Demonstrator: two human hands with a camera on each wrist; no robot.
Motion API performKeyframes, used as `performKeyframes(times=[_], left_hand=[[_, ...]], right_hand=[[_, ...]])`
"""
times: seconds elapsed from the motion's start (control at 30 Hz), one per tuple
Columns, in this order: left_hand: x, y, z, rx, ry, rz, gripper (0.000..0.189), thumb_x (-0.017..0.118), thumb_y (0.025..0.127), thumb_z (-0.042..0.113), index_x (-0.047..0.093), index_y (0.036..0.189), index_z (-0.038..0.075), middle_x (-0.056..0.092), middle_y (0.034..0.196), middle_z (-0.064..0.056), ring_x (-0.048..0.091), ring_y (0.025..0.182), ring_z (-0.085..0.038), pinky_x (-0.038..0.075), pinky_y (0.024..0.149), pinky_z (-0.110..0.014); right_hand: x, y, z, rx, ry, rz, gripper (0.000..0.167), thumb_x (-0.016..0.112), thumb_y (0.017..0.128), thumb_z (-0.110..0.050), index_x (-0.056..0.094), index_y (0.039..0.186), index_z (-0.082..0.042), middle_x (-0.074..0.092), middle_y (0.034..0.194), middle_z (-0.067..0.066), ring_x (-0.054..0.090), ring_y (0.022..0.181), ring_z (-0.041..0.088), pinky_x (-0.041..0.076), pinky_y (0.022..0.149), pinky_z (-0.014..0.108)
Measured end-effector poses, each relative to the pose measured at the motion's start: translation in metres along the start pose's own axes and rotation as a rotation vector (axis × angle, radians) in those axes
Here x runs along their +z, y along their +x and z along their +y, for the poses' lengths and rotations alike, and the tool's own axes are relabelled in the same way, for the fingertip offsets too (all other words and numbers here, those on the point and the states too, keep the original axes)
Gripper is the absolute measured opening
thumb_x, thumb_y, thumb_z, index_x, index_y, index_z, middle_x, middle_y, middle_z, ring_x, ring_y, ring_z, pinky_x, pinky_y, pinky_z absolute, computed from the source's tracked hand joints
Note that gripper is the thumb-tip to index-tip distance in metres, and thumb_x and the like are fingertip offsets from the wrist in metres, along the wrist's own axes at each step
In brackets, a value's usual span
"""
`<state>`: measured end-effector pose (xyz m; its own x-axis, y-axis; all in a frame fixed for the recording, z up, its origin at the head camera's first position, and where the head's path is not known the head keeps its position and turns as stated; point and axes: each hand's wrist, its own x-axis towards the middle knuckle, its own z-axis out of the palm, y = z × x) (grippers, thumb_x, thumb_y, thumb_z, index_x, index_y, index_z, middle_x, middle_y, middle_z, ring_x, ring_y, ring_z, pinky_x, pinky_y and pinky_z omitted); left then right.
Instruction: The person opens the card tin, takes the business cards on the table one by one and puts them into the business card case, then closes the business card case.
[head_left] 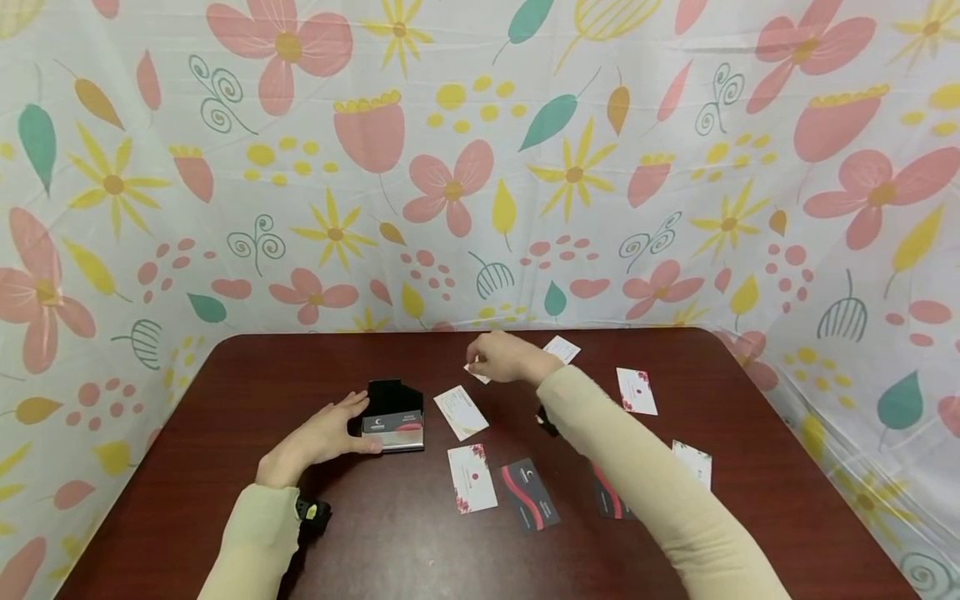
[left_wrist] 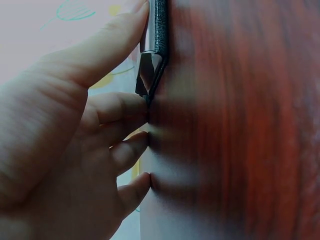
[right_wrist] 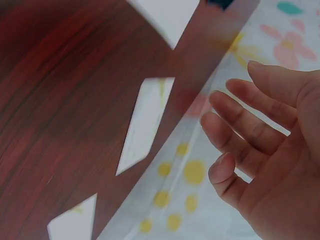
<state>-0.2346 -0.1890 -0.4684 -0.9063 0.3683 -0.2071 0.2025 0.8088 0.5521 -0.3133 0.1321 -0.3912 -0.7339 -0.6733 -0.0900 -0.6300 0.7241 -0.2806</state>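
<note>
An open black-and-silver business card holder (head_left: 402, 440) lies on the table, its black lid (head_left: 384, 398) tipped back and a dark grey card with a red band inside. At its left side, my left hand (head_left: 322, 429) holds it, thumb at the front corner and fingers by the lid. In the left wrist view the thumb (left_wrist: 117, 42) presses the holder's edge while other fingertips touch the table. My right hand (head_left: 506, 357) hovers over a white business card (head_left: 480, 377) near the back edge, partly covering it. Its fingers (right_wrist: 250, 125) are loosely bent, holding nothing.
Several cards lie spread over the table (head_left: 405, 533): white with gold (head_left: 461, 412), white with red flowers (head_left: 472, 478), dark grey (head_left: 530, 495), and others rightward, such as a flowered one (head_left: 637, 391). My right forearm partly covers another dark card (head_left: 611, 496). A patterned cloth (head_left: 450, 242) hangs behind.
</note>
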Motion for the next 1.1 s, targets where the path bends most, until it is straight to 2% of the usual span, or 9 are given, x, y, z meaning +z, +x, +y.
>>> performKeyframes(times=[0.17, 0.3, 0.33, 0.43, 0.53, 0.73, 0.93, 1.1], left_hand=[[0.0, 0.0, 0.0, 0.007, -0.002, -0.001, 0.1, 0.076, 0.079, 0.054, 0.033, 0.151, 0.0, 0.019, 0.159, -0.022, 0.013, 0.138, -0.057, 0.018, 0.108, -0.067], [-0.001, -0.001, 0.0, 0.006, -0.009, 0.004, 0.099, 0.076, 0.079, 0.053, 0.033, 0.151, 0.0, 0.019, 0.158, -0.022, 0.014, 0.138, -0.058, 0.019, 0.107, -0.068], [-0.001, -0.001, 0.0, 0.002, -0.011, 0.004, 0.099, 0.076, 0.079, 0.053, 0.033, 0.151, 0.0, 0.019, 0.159, -0.022, 0.014, 0.138, -0.057, 0.019, 0.107, -0.068], [-0.001, 0.0, -0.001, 0.0, -0.009, 0.005, 0.1, 0.076, 0.079, 0.053, 0.032, 0.152, 0.001, 0.019, 0.159, -0.022, 0.014, 0.138, -0.057, 0.019, 0.106, -0.068], [0.0, 0.0, -0.001, -0.003, -0.012, 0.002, 0.1, 0.076, 0.079, 0.054, 0.032, 0.152, 0.001, 0.019, 0.159, -0.022, 0.013, 0.138, -0.057, 0.02, 0.107, -0.068], [0.0, -0.001, -0.001, -0.005, -0.016, -0.003, 0.1, 0.076, 0.079, 0.054, 0.033, 0.151, 0.0, 0.019, 0.159, -0.021, 0.013, 0.138, -0.057, 0.02, 0.106, -0.068], [-0.001, -0.001, 0.0, 0.001, -0.011, 0.004, 0.099, 0.077, 0.079, 0.052, 0.033, 0.151, 0.0, 0.019, 0.159, -0.021, 0.013, 0.138, -0.057, 0.02, 0.106, -0.068], [-0.001, 0.0, 0.0, -0.005, -0.012, -0.006, 0.099, 0.076, 0.079, 0.053, 0.033, 0.151, 0.001, 0.018, 0.159, -0.021, 0.013, 0.138, -0.057, 0.02, 0.106, -0.068]], right_hand=[[-0.003, -0.018, 0.04, 0.057, 0.012, 0.038, 0.016, 0.062, 0.096, -0.013, 0.074, 0.102, -0.004, 0.069, 0.088, 0.001, 0.06, 0.073, 0.014, 0.051, 0.072, 0.034], [-0.003, -0.031, 0.065, 0.161, 0.058, 0.032, 0.017, 0.062, 0.097, -0.015, 0.073, 0.103, -0.004, 0.068, 0.085, 0.002, 0.058, 0.066, 0.014, 0.05, 0.069, 0.034], [-0.003, -0.035, 0.07, 0.183, 0.059, 0.033, 0.018, 0.063, 0.097, -0.016, 0.073, 0.104, -0.004, 0.068, 0.088, 0.002, 0.059, 0.069, 0.014, 0.05, 0.07, 0.034], [-0.003, -0.047, 0.083, 0.249, 0.061, 0.038, 0.019, 0.063, 0.096, -0.016, 0.072, 0.107, -0.003, 0.069, 0.092, 0.006, 0.062, 0.072, 0.017, 0.051, 0.072, 0.037], [-0.002, -0.059, 0.096, 0.296, 0.036, 0.054, 0.021, 0.063, 0.095, -0.016, 0.071, 0.108, -0.002, 0.068, 0.097, 0.008, 0.063, 0.082, 0.021, 0.052, 0.077, 0.041], [0.0, -0.081, 0.121, 0.393, 0.026, 0.067, 0.02, 0.063, 0.094, -0.019, 0.071, 0.105, -0.004, 0.067, 0.095, 0.008, 0.06, 0.081, 0.023, 0.05, 0.073, 0.043], [-0.002, -0.103, 0.135, 0.48, 0.019, 0.093, 0.019, 0.064, 0.094, -0.021, 0.071, 0.102, -0.005, 0.066, 0.097, 0.01, 0.059, 0.087, 0.029, 0.049, 0.075, 0.049], [-0.003, -0.121, 0.147, 0.561, 0.034, 0.099, 0.023, 0.062, 0.094, -0.023, 0.07, 0.105, -0.004, 0.066, 0.096, 0.012, 0.06, 0.085, 0.029, 0.049, 0.07, 0.048]])
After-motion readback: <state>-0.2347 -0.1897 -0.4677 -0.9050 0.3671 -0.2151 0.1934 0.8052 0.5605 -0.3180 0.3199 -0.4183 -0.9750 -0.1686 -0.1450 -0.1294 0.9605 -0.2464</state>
